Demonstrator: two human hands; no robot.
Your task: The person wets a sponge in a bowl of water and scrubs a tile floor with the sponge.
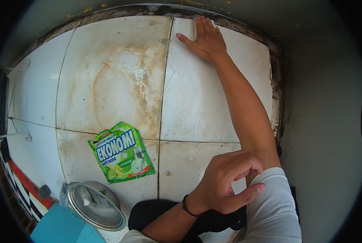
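Tiled floor (189, 162), surface uneven: upper-right tile mostly white, faintly streaked; upper-middle tile marked with brown stains and pale scuffs. Right hand (210, 42): spread flat over a white pad or cloth (196, 28), top edge. Left hand (225, 182): loosely curled, thumb apart, nothing visibly held, beside the white sleeve (272, 194). EKONOMI packet (122, 156): lower middle. Metal basin (110, 193): bottom edge, left of the packet.

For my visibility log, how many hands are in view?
2: the right hand, palm down near the far edge of the tiles, and the left hand, by the right elbow.
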